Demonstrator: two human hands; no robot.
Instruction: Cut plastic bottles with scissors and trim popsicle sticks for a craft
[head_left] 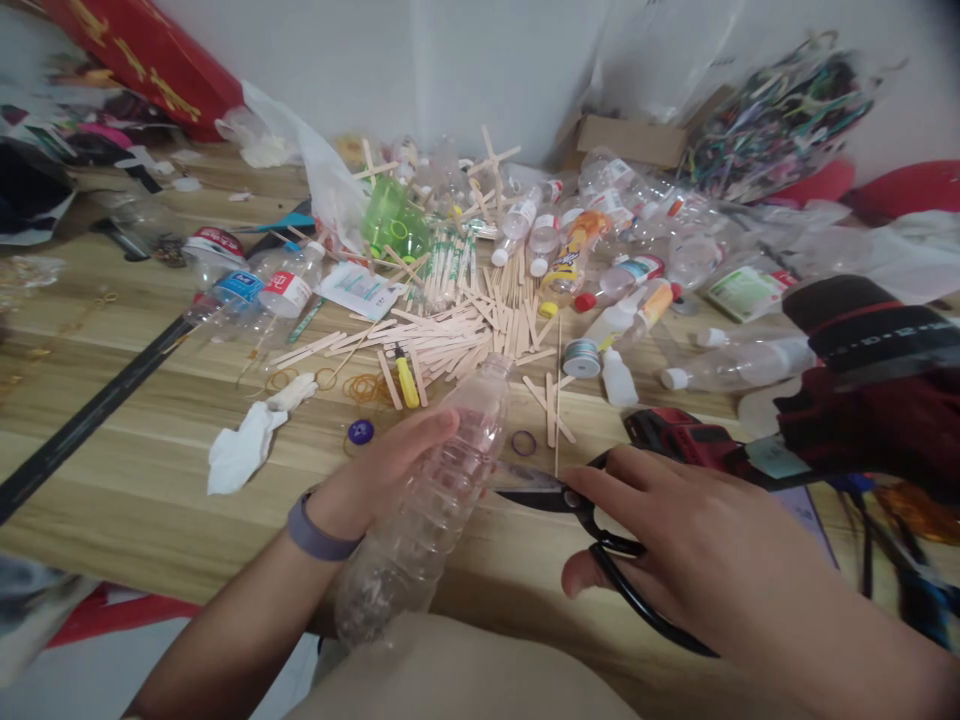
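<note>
My left hand [397, 470], with a grey band at the wrist, is wrapped round a clear plastic bottle [450, 500]. The bottle has no cap or label and tilts, its neck pointing away from me and its base near my body. In my right hand [675, 520] is a pair of black-handled scissors [577, 500], with fingers and thumb at the handle loops. Their blades point left and lie close beside the bottle's side; whether they touch it I cannot tell. Beyond the bottle's neck lies a pile of wooden craft sticks [450, 335].
A red and black cordless drill [825, 400] lies at the right. Several plastic bottles [622, 270] crowd the back, near a cardboard box [630, 140]. Rubber bands [367, 388], a yellow screwdriver [406, 378], a crumpled tissue [244, 445] and a purple cap [361, 432] lie left of centre.
</note>
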